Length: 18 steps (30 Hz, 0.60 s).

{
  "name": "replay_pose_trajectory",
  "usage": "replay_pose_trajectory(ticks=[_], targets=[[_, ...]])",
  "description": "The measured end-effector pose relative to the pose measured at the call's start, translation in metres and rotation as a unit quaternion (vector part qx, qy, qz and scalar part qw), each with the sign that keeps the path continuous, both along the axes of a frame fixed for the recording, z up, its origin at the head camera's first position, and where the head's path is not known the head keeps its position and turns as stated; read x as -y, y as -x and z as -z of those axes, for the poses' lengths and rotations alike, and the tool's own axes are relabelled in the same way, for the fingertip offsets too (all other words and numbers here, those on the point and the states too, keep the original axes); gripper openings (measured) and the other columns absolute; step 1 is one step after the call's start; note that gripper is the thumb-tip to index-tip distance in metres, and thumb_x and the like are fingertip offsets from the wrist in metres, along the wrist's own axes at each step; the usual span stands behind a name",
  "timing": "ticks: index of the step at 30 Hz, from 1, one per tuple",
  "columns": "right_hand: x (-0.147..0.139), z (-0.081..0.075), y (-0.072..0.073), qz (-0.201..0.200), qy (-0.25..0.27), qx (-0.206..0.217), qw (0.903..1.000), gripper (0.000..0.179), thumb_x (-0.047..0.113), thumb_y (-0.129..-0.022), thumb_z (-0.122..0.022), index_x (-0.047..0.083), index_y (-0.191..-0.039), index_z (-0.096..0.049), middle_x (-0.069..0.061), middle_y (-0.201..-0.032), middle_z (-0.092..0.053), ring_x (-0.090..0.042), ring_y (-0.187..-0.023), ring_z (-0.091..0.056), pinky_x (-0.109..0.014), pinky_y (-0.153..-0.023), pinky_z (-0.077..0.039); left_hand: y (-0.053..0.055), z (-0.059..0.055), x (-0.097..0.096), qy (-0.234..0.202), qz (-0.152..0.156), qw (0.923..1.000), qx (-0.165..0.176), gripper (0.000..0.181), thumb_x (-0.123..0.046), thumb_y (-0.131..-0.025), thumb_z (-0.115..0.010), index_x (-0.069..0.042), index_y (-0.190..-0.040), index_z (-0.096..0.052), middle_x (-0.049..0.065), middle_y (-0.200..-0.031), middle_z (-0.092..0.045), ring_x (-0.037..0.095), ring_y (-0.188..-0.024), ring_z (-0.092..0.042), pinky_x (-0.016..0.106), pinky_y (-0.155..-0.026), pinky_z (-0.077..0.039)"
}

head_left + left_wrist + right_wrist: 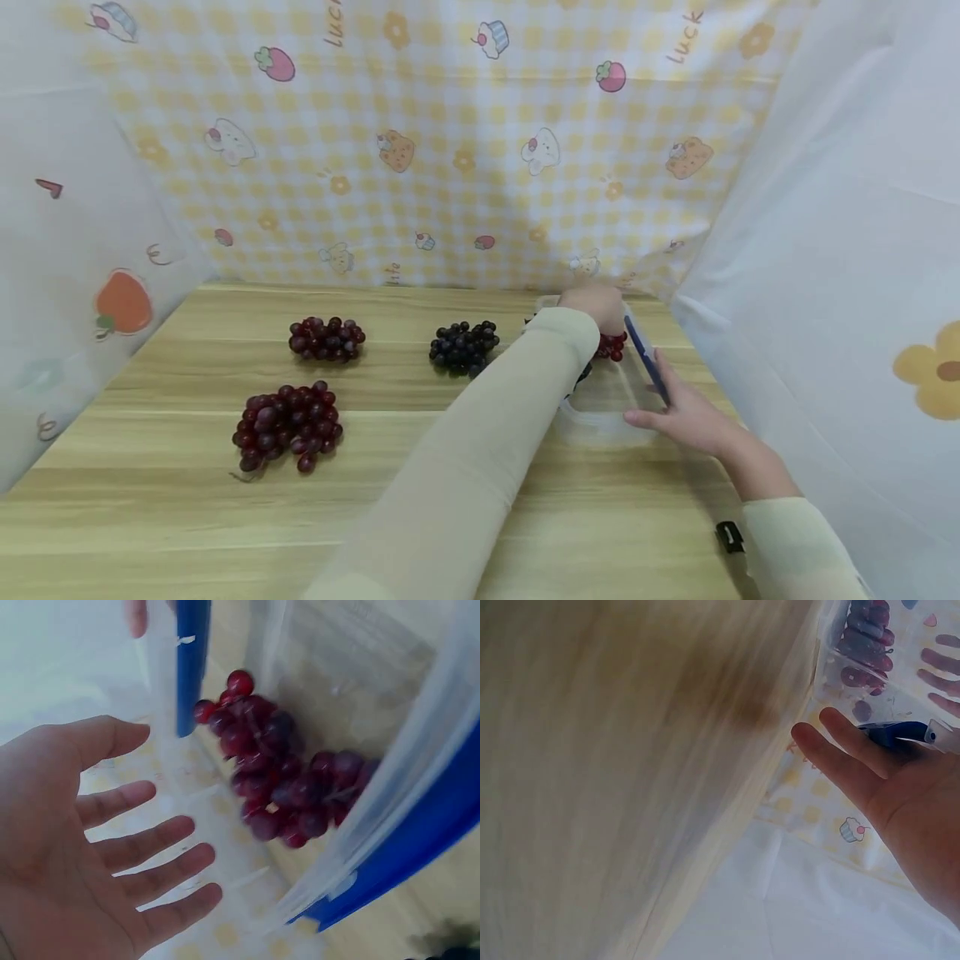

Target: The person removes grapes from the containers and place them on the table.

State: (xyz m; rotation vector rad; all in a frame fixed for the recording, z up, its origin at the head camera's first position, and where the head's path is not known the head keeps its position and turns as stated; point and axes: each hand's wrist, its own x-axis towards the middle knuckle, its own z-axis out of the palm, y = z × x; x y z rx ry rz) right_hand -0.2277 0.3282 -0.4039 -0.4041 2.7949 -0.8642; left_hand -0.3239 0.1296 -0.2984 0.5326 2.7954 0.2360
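Observation:
A clear plastic box with blue side flaps stands at the table's right. Inside it lies a bunch of red grapes; dark grapes show partly behind my left sleeve in the head view. My left hand is over the far part of the box. The left wrist view shows its fingers spread beside the red grapes, holding nothing. My right hand is at the box's right side, near a blue flap, its thumb at the front corner. Its visible fingers are extended in the right wrist view.
Two bunches of red grapes, one farther back and one nearer, lie on the left of the wooden table. A black bunch lies mid-table. A patterned cloth hangs behind. Near my right sleeve is a small black object.

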Motion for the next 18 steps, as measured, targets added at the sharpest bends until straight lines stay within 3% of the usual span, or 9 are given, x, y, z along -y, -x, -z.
replay_pose_trajectory(ticks=[3, 7, 12, 18], targets=[[0.0, 0.0, 0.001, 0.0, 0.001, -0.001, 1.0, 0.127, 0.051, -0.096, -0.075, 0.005, -0.167, 0.02, -0.041, -0.161, -0.035, -0.061, -0.15, -0.034, -0.074, -0.12, -0.031, 0.003, 0.005, -0.006, -0.003, -0.024, 0.9995, 0.019, 0.026, -0.034, -0.108, -0.057, -0.028, -0.128, -0.073, -0.009, -0.138, -0.067, 0.011, -0.105, -0.063, 0.029, -0.09, -0.054], [0.002, 0.001, 0.002, 0.001, 0.001, 0.006, 1.0, 0.128, 0.052, -0.096, -0.076, 0.006, -0.167, 0.02, -0.041, -0.163, -0.034, -0.061, -0.153, -0.03, -0.074, -0.122, -0.028, 0.018, 0.023, -0.013, -0.013, -0.055, 0.9971, 0.051, 0.022, -0.036, -0.108, -0.057, -0.031, -0.119, -0.075, -0.01, -0.146, -0.064, 0.012, -0.106, -0.064, 0.03, -0.092, -0.055], [0.0, -0.002, -0.001, 0.005, -0.001, 0.006, 1.0, 0.127, 0.05, -0.096, -0.076, 0.005, -0.167, 0.02, -0.042, -0.163, -0.033, -0.062, -0.15, -0.033, -0.074, -0.121, -0.029, 0.032, 0.043, -0.015, -0.023, -0.048, 0.9971, 0.056, 0.02, -0.03, -0.107, -0.058, -0.027, -0.102, -0.077, -0.009, -0.132, -0.069, 0.012, -0.097, -0.065, 0.028, -0.083, -0.056], [0.003, -0.005, 0.0, 0.002, 0.005, 0.008, 0.9999, 0.125, 0.046, -0.098, -0.075, 0.004, -0.166, 0.022, -0.043, -0.163, -0.031, -0.061, -0.147, -0.039, -0.072, -0.12, -0.034, 0.028, 0.046, 0.003, -0.014, -0.029, 0.9984, 0.046, 0.026, -0.02, -0.106, -0.057, -0.019, -0.082, -0.069, -0.003, -0.109, -0.072, 0.015, -0.091, -0.064, 0.029, -0.082, -0.056]])
